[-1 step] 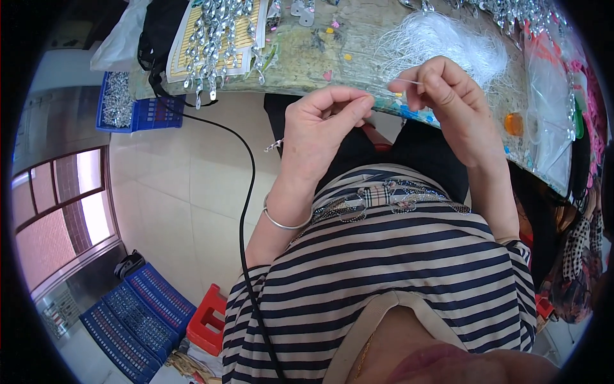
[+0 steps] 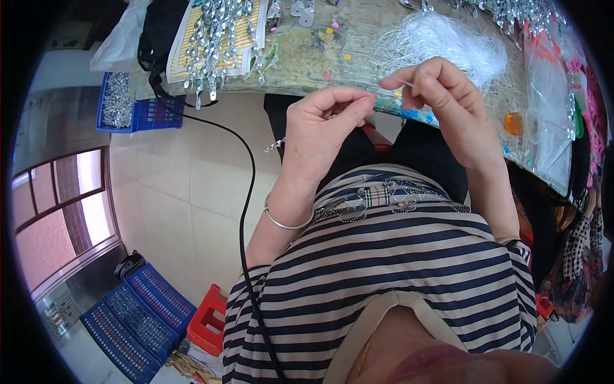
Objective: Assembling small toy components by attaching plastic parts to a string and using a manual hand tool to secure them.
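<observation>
My left hand (image 2: 323, 125) is closed, thumb and index finger pinched together just in front of the table's near edge. A short end of a shiny beaded strand (image 2: 275, 145) sticks out beside its wrist; the rest is hidden behind the palm. To the right, my right hand (image 2: 451, 96) is raised over the table edge. Its thumb and index finger hold a thin white thread (image 2: 401, 80). Whether the thread runs across to the left hand is too fine to make out. Behind the right hand lies a heap of white thread (image 2: 441, 45).
Strands of clear crystal drops (image 2: 220, 41) hang over the table's (image 2: 300, 61) near edge at left. A blue basket (image 2: 146, 118) of clear pieces stands below. An amber piece (image 2: 513, 124) and clear plastic bags (image 2: 547, 121) lie at right. A black cable (image 2: 246, 192) hangs past my left arm.
My right hand's fingertips have shifted slightly left, with the index finger stretched further out and the thread tilted differently. My left hand has barely moved.
</observation>
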A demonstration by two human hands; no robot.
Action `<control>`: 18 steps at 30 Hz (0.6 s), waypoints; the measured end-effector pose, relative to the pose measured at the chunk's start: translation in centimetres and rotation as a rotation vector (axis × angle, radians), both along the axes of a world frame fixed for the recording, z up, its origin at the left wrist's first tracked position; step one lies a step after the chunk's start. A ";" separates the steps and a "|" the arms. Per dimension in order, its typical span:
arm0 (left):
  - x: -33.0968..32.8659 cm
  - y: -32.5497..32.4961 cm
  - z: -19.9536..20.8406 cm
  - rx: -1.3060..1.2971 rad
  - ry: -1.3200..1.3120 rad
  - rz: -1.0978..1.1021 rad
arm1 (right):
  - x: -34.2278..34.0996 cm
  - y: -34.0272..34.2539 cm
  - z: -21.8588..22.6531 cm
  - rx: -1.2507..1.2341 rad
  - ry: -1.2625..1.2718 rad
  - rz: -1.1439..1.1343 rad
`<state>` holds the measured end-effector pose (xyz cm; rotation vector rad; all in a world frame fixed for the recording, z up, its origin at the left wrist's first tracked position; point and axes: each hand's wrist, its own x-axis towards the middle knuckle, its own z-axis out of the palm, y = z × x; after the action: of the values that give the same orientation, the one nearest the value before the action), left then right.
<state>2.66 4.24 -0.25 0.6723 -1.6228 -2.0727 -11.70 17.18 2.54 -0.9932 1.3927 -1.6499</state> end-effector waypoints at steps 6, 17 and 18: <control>-0.1 0.1 0.2 0.034 0.033 0.007 | 1.0 -0.8 0.1 -0.010 0.826 -0.065; 0.0 -0.1 0.2 0.140 0.041 -0.037 | 2.2 -0.9 -0.7 -0.049 1.107 -0.152; 0.0 0.0 0.2 0.125 0.052 -0.027 | 2.1 -0.8 -0.8 -0.048 1.106 -0.152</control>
<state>2.71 4.19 -0.03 0.6349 -1.4922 -2.2069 -9.63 16.38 1.75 -2.0294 2.1382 -1.2184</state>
